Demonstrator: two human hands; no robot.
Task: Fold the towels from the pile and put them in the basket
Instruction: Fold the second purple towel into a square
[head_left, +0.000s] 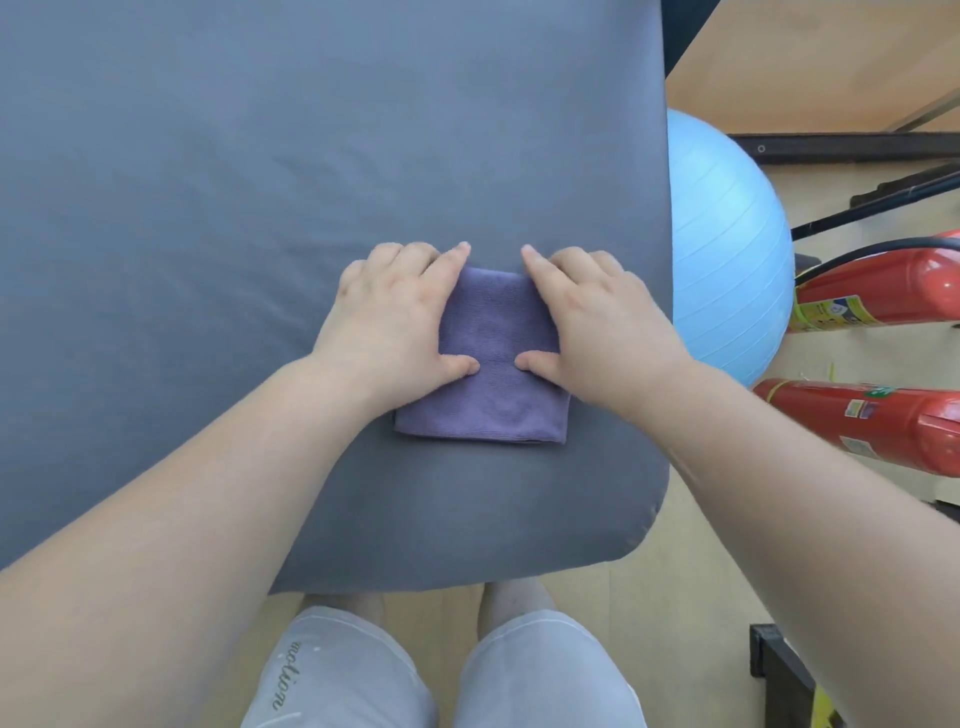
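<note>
Purple towel (488, 384) lies folded into a small squarish pad on the grey padded surface (208, 208), near its front right rounded corner, w/ layered edges showing along the near side. It sits flat, square-on to the person, a bit back from the near edge.

Both hands are on top of it. Left hand (395, 312) covers the towel's left side & far left corner, palm down. Its index finger (452, 257) is stretched fwd past the far edge onto the grey cover, and its thumb (457, 364) is splayed wide, pointing inward across the cloth. Right hand (602, 317) mirrors it on the right side: index finger (537, 260) out past the far edge, thumb (540, 364) spread inward. The thumb tips are near each other, not touching. The outer fingers of each hand bend down over the towel's side edges; can't tell if they tuck under the cloth. Neither hand pinches anything, just pressing down.

Bare forearms come in from bottom left & bottom right. Below the near edge: light grey shorts (337, 670) w/ script lettering, over wooden floor (675, 545). To the right of the surface sits a pale blue exercise ball (727, 249). Beyond it, 2 red fire extinguishers (878, 291) lie on their sides.
</note>
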